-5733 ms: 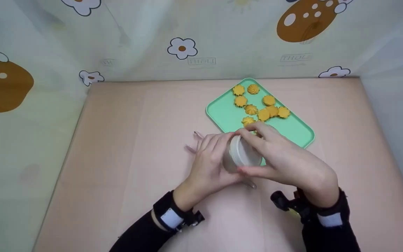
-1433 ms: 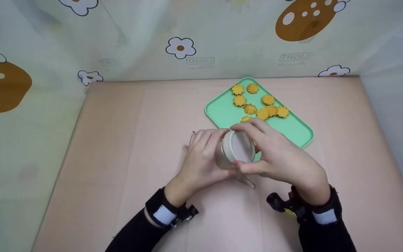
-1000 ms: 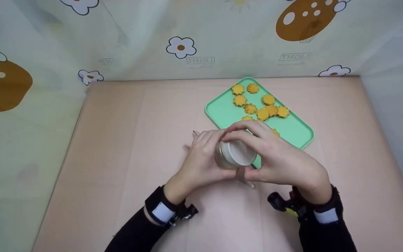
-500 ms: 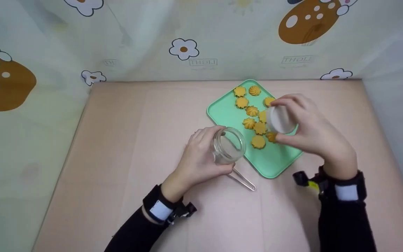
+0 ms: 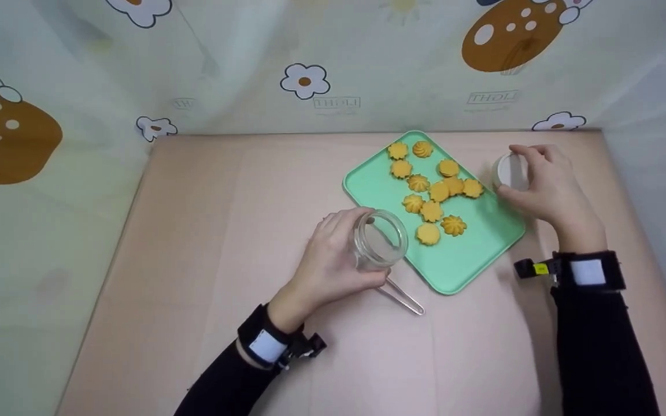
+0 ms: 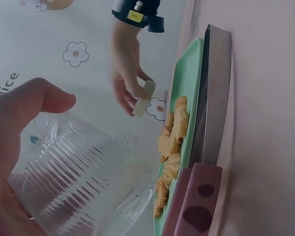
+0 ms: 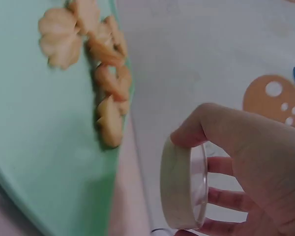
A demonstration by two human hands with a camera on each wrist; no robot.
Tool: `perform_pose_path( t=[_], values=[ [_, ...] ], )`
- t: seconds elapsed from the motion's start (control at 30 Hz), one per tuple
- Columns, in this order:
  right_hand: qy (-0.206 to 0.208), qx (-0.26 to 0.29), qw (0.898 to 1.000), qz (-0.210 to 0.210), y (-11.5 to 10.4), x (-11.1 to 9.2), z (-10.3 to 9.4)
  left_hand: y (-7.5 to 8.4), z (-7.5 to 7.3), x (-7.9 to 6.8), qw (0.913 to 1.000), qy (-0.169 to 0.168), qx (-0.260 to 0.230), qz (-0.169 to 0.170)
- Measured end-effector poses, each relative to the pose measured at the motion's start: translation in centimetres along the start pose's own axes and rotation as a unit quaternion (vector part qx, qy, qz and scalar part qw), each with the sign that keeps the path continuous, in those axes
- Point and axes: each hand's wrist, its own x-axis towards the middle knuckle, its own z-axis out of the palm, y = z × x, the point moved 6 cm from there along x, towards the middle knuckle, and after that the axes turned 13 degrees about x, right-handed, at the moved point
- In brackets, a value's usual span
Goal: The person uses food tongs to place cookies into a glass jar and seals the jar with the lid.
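Note:
My left hand grips a clear glass jar round its side, its uncovered mouth tilted toward the camera. In the left wrist view the ribbed wall of the jar shows no contents. Out at the right, my right hand holds a white round lid by its edge, between thumb and fingers. The lid stands on edge in the right wrist view, beyond the tray's side. Beneath my left hand lie tongs, partly hidden; the left wrist view shows their metal arms and pink spotted ends.
A green tray lies at an angle on the pale table, with several golden swirl cookies on it. The jar's rim overlaps the tray's left edge in the head view. A printed curtain borders the table.
The lid has come off the jar. My right hand has carried it right, across the tray to beyond its right edge. The left hand and jar have stayed nearly still.

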Motion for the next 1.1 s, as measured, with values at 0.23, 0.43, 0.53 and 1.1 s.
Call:
perform_pose_path(
  t=[0.23,0.43,0.53,1.1],
  values=[
    [-0.026,-0.005,0.999,0.046,3.5,2.1,1.3,-0.2,0.0,0.1,0.9999,0.007,-0.011,-0.001],
    [-0.033,-0.008,0.998,0.06,4.3,2.6,1.7,-0.2,-0.1,0.2,0.9998,0.012,-0.019,-0.001],
    [-0.034,-0.01,0.997,0.062,4.1,2.7,1.9,-0.3,-0.2,0.1,0.9996,0.016,-0.022,-0.003],
    [-0.039,-0.015,0.984,-0.174,-11.5,-4.7,9.0,-1.8,-1.4,0.2,0.995,0.07,-0.049,-0.052]
  ],
)
